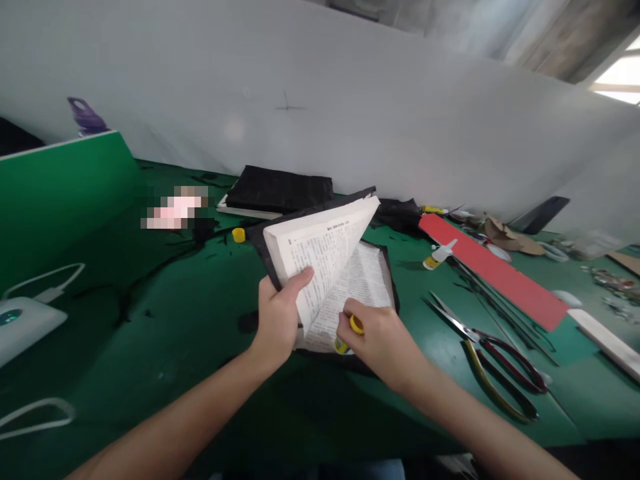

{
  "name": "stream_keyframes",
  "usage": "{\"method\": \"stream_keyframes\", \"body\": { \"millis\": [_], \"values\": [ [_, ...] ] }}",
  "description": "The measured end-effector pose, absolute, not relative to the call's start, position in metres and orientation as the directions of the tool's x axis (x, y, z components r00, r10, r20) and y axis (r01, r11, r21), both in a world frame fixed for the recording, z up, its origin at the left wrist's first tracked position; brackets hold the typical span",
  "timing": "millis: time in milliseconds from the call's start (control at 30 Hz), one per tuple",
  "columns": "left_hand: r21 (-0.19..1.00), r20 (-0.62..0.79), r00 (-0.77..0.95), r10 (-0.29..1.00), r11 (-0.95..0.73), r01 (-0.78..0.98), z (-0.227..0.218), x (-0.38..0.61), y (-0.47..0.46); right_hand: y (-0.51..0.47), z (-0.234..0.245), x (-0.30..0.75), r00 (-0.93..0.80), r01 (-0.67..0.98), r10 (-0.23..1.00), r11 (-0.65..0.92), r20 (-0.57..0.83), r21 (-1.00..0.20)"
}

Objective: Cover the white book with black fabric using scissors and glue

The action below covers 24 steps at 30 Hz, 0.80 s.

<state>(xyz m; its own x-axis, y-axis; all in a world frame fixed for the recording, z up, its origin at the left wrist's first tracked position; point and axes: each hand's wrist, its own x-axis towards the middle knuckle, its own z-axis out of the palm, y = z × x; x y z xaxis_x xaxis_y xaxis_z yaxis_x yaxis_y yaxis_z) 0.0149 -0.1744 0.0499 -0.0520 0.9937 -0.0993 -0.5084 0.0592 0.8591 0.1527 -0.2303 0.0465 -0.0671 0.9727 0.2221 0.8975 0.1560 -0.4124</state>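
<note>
A book [320, 260] with a black cover lies open before me, its thick block of printed pages lifted and tilted to the left. My left hand [277, 313] grips that block near its lower corner, thumb on the printed side. On the right, a printed page [363, 280] lies flat along the cover. Over its lower part, my right hand [373, 333] is closed around a yellow glue stick [341, 345], which touches or nearly touches the paper. A yellow cap [239, 235] sits on the green table, left of the book.
Behind lies another black-covered book [280, 189]. To the right are scissors [465, 327], yellow-handled pliers [493, 383], a small glue bottle [439, 257] and a red strip [500, 273]. At left stand a green panel [65, 200] and a white device [30, 327] with a cable.
</note>
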Motion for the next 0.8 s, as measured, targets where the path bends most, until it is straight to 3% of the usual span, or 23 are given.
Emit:
{"method": "stream_keyframes", "body": {
  "millis": [267, 500, 800],
  "values": [
    [0.88, -0.067, -0.024, 0.997, 0.048, -0.473, 0.051, 0.015, -0.175, -0.237, 0.054, 0.165, -0.068, 0.934, 0.992, 0.101, 0.106, -0.343],
    [0.866, -0.066, -0.032, 0.997, 0.041, -0.498, 0.05, 0.015, -0.175, -0.239, 0.059, 0.171, -0.052, 0.985, 0.999, 0.052, 0.006, -0.165],
    [0.857, -0.108, -0.039, 0.993, 0.073, -0.511, 0.052, 0.015, -0.175, -0.238, 0.052, 0.171, -0.034, 0.989, 0.998, 0.04, 0.046, -0.142]
  ]
}}
